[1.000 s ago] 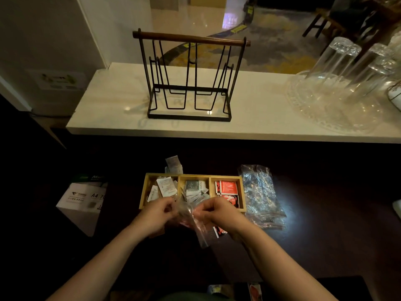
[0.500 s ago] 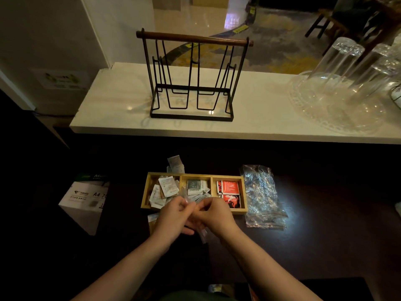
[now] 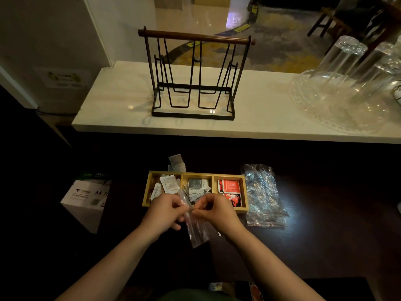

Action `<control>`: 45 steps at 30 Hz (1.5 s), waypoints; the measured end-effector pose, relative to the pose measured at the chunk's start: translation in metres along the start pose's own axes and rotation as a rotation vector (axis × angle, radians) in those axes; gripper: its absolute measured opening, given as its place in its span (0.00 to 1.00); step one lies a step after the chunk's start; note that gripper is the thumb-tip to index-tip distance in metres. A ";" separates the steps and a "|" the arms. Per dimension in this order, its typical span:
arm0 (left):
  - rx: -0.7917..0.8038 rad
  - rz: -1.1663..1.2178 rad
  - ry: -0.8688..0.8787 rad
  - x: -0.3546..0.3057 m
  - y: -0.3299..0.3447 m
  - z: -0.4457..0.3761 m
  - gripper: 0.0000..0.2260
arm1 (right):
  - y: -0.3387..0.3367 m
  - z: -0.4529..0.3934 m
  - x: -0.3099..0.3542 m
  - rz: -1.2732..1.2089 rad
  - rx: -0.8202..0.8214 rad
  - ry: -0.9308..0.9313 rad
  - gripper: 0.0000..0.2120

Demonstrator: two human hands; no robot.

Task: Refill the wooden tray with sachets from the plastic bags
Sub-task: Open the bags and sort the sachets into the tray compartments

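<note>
Head view is showing both hands — left hand (image 3: 167, 210) and right hand (image 3: 213, 210) — pinching a clear plastic bag (image 3: 196, 229) hanging lengthwise, just near of the wooden tray (image 3: 196, 173).

1. The wooden tray (image 3: 244, 192) lies on the dark table (image 3: 325, 235), below the counter (image 3: 121, 105); sachets (image 3: 231, 185) fill its three compartments.
2. A plastic bag (image 3: 263, 196) lies just right of it; a box (image 3: 86, 198) well left.
3. A wire rack (image 3: 195, 77) stands on the counter; glasses (image 3: 347, 61) to its right.
</note>
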State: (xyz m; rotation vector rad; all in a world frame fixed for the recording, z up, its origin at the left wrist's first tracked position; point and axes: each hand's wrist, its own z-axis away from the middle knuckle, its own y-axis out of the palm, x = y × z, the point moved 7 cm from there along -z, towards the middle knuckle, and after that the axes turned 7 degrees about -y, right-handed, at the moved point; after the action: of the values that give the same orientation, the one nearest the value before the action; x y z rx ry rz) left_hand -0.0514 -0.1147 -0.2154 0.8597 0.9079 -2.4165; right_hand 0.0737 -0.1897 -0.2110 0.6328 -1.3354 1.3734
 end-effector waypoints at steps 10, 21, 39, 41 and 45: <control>-0.195 -0.060 0.104 -0.008 0.010 0.003 0.08 | 0.013 0.004 0.016 0.209 -0.037 -0.142 0.13; -0.149 0.118 0.062 -0.004 0.011 -0.002 0.05 | -0.002 0.008 0.019 0.270 -0.156 -0.203 0.10; -0.110 -0.081 0.154 -0.016 0.028 0.008 0.09 | -0.005 -0.003 0.001 0.122 -0.127 -0.056 0.03; -0.059 -0.092 0.154 -0.017 0.029 0.009 0.10 | -0.007 -0.004 -0.002 0.060 -0.081 -0.008 0.04; 0.006 -0.051 0.100 -0.007 0.017 0.004 0.09 | -0.034 -0.005 -0.011 0.034 -0.148 0.119 0.11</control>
State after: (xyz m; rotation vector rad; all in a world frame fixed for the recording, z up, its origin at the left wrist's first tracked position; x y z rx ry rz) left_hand -0.0381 -0.1287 -0.2157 0.9784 0.9709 -2.4388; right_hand 0.1091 -0.1953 -0.2101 0.4246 -1.3419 1.3050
